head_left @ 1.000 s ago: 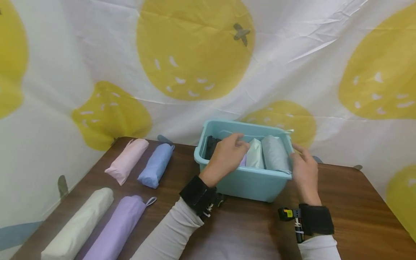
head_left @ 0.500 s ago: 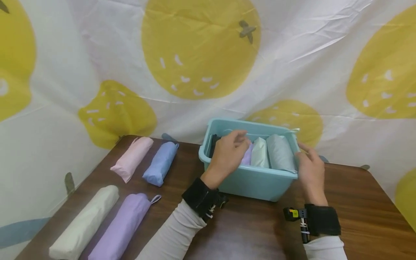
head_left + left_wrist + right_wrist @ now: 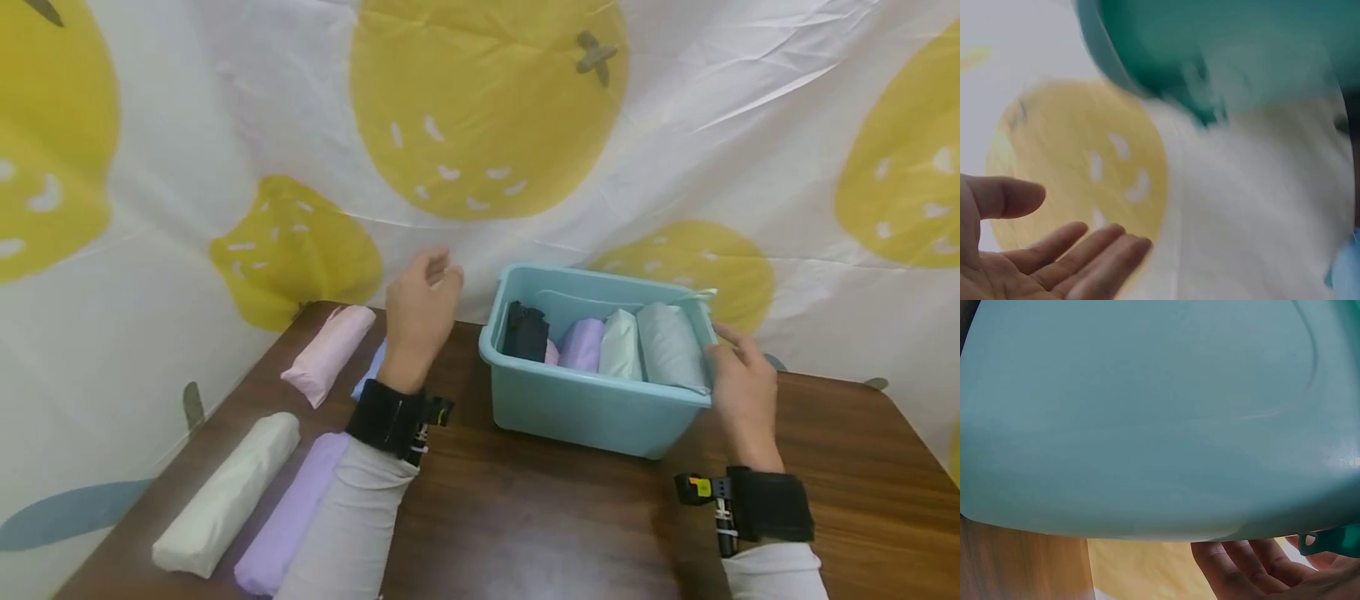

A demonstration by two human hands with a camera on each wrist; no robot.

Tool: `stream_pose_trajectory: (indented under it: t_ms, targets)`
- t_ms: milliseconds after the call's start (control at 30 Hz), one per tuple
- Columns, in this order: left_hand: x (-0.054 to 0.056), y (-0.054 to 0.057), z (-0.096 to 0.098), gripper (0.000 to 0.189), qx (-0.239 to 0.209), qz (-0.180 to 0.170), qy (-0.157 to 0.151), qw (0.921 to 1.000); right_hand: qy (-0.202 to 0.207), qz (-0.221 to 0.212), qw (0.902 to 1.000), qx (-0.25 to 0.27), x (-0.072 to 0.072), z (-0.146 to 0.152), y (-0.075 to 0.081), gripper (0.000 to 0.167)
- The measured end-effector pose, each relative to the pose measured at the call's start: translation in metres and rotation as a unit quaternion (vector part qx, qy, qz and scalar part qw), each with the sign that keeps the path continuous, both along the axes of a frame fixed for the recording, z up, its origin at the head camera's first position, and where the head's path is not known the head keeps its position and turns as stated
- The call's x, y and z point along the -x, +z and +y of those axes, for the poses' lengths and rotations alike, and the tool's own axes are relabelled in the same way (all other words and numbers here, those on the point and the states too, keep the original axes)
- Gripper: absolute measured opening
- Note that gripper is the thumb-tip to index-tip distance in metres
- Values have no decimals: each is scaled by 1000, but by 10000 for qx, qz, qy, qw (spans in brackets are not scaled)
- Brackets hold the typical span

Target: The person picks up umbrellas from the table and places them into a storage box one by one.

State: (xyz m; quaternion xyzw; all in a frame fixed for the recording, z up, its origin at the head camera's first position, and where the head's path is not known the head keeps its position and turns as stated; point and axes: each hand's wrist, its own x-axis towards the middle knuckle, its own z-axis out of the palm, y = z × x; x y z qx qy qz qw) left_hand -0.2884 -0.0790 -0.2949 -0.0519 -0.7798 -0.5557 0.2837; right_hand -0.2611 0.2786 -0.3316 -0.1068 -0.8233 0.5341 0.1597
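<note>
My left hand [image 3: 423,312] hangs in the air left of the bin, above a blue fabric-covered roll [image 3: 370,372] that it partly hides. In the left wrist view its thumb and fingers are apart, with nothing between them. At the right end of the light-blue plastic bin [image 3: 585,410], my right hand [image 3: 744,387] touches the outside near the rim. The right wrist view shows these fingers [image 3: 1254,565] against the bin's side, partly hidden by it. Inside stand a black bundle [image 3: 525,333], a purple roll [image 3: 581,344], a mint one [image 3: 620,344] and a grey-blue one [image 3: 672,346].
On the left of the brown wooden table [image 3: 480,508] lie a pink roll [image 3: 330,354], a pale green one [image 3: 228,492] and a purple one [image 3: 300,508], resembling folding umbrellas in sleeves. A lemon-print cloth [image 3: 480,225] hangs behind the table.
My left hand has left the bin and moved left, over the blue roll, uncovering the black bundle and a bit of pink inside. The right hand stays at the bin's right end.
</note>
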Motion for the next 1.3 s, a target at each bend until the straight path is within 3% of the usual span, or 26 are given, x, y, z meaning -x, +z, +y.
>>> stream_pose_trajectory:
  t_ms: [133,267,500,600,833,1167,1233,1300]
  targets:
    - [10,-7,-24,49,334,-436,513,9972,14,-26,10000,-7,0,1,-1,55]
    - [21,-17,-40,54,731,-818,1008,9888,42,-23,10000,3,0,2,-1,55]
    - [38,-43,-54,55,1255,-1554,1414,9696,-28,-81,10000,10,1,1,-2,55]
    - [44,-55,-57,49,1645,-1976,1407,9561,-56,-88,9999,-2,1,1,-3,55]
    - [50,-72,-61,57,2444,-2754,1037,9240,-55,-57,10000,-58,1,2,-4,55]
    - [57,-83,-63,62,3077,-2879,737,9039,-106,-88,9999,-44,-1,5,-3,55]
    - [59,-84,-63,62,3179,-2995,691,8969,-124,-78,9999,-56,-2,5,-4,55]
    - [68,-92,-66,64,3246,-3055,692,8925,-126,-53,9999,-68,-2,5,-4,55]
